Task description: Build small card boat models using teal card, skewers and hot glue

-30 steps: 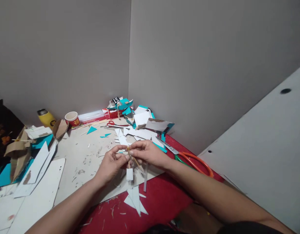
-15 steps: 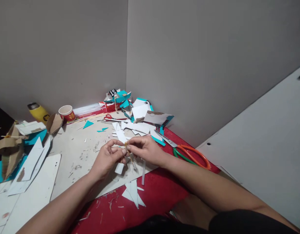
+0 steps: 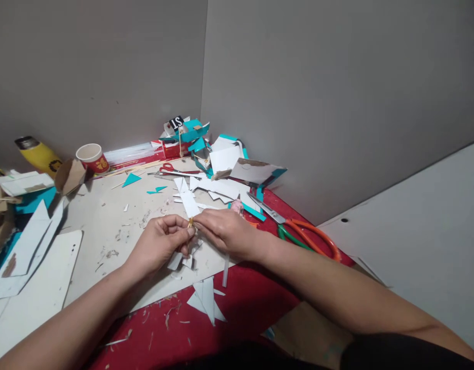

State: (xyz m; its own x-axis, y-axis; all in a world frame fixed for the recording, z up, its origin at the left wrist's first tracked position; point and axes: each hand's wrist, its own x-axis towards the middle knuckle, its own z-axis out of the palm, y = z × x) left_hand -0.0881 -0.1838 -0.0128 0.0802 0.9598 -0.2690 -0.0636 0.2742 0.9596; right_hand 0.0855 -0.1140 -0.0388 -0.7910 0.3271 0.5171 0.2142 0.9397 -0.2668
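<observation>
My left hand [image 3: 160, 244] and my right hand [image 3: 221, 232] meet over a grey cardboard sheet [image 3: 117, 231], fingertips pinched together on a small craft piece [image 3: 185, 252]: thin wooden sticks with small white card squares hanging below. The knot-like joint of the sticks shows between my fingertips. White card triangles [image 3: 205, 303] lie just in front of my hands on the red table [image 3: 244, 313].
Large orange-and-green-handled scissors [image 3: 298, 231] lie right of my hands. A pile of white and teal card scraps [image 3: 221, 174], small red scissors [image 3: 171, 168], a red paper cup [image 3: 91, 156] and a yellow bottle [image 3: 38, 153] sit at the back. White card sheets [image 3: 32, 277] lie left.
The hands lowered the stick piece toward the cardboard and closed tighter round it; the hanging white squares swung from below to the left. The camera tilted slightly down.
</observation>
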